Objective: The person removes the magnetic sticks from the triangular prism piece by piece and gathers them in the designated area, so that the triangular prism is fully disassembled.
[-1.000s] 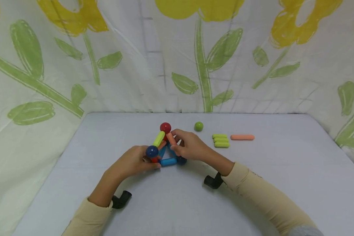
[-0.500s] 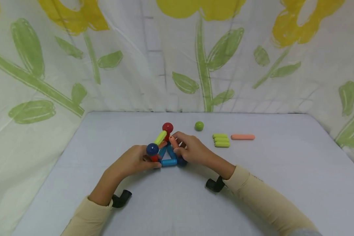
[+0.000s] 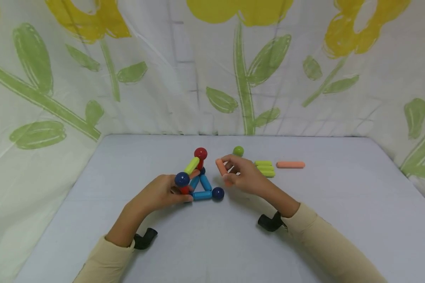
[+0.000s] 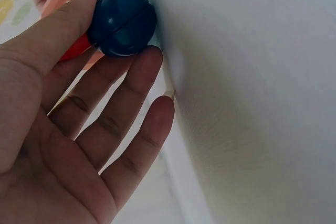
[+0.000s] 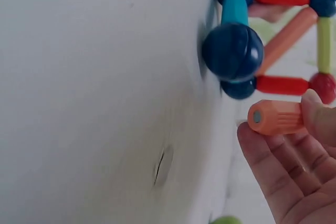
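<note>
In the head view my left hand [image 3: 164, 191] holds the near-left corner of a ball-and-rod frame, pinching a lower dark blue ball [image 4: 123, 22]. Blue rods [image 3: 202, 195] form its triangular base, with a dark blue ball [image 3: 218, 193] at the near-right corner. Two red rods [image 5: 282, 85] stand upright, topped by a dark blue ball [image 3: 182, 179] and a red ball [image 3: 200, 153]. A yellow-green rod [image 3: 191, 166] joins those tops; an orange rod [image 5: 289, 38] runs diagonally. My right hand [image 3: 246, 175] pinches a loose orange magnetic rod [image 5: 275, 117], apart from the frame, its metal end showing.
Behind my right hand sits a green ball [image 3: 238, 151]. Several yellow-green rods [image 3: 265, 168] lie side by side to its right, partly covered by the hand. Another orange rod [image 3: 291, 164] lies beyond them. A flower-print curtain [image 3: 156, 78] hangs at the table's far edge.
My right hand has drawn away to the right from the red ball with the orange magnetic rod, uncovering the near-right dark blue ball. My left hand keeps its place on the frame.
</note>
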### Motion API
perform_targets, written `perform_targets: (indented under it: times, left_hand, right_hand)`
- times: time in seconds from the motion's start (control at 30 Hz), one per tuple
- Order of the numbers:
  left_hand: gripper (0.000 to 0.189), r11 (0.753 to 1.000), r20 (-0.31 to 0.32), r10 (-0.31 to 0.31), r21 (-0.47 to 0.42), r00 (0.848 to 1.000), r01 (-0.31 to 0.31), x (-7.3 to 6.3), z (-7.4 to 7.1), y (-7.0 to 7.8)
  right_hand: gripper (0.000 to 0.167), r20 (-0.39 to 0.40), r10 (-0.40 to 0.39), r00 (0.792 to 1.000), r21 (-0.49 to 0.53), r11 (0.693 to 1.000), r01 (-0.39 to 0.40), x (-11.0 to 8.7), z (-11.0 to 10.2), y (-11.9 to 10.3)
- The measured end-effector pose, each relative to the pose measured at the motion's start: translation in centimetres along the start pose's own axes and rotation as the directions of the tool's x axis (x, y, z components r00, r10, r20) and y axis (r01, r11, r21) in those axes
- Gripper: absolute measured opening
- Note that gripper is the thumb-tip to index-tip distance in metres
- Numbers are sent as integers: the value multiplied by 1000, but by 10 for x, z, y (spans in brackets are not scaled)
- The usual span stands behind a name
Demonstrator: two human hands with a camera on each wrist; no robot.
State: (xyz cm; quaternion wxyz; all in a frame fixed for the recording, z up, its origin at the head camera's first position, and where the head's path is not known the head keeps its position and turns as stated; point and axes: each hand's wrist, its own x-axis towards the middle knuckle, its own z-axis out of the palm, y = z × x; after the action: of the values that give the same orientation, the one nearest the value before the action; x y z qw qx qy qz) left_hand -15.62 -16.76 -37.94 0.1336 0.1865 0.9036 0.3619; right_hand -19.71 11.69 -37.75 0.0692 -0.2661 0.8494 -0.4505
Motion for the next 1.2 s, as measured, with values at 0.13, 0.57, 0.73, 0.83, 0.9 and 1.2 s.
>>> perform_targets:
  times: [0.13,0.57,0.73,0.83,0.9,1.2]
  left_hand:
    - [25,1000,4,16,-4,1000,-16,0,0,0]
    - [28,998,9,46,-35,999,-46,-1,0,-2]
    - [28,998,7,54,-32,999,-54,-1,0,-2]
    - [29,998,8,53,-38,999,-52,-1,0,-1]
    - [29,998,10,50,-40,999,-50,-1,0,-1]
    - [28,998,11,56,-27,998,-56,-2,-1,0]
  right_hand:
    - [34,-29,25,999,40,999,-24,-10,-8,2]
    - [19,-94,33,995,-185,981,-50,-53,-40,22]
    - [21,-105,13,994,-256,966,-40,-68,-58,35]
    - [21,-103,-4,995,-311,950,-29,-76,-69,43]
    - [20,-99,-11,995,-369,929,-27,-82,-77,48]
    - [27,-71,-6,997,-433,901,-26,-104,-108,64]
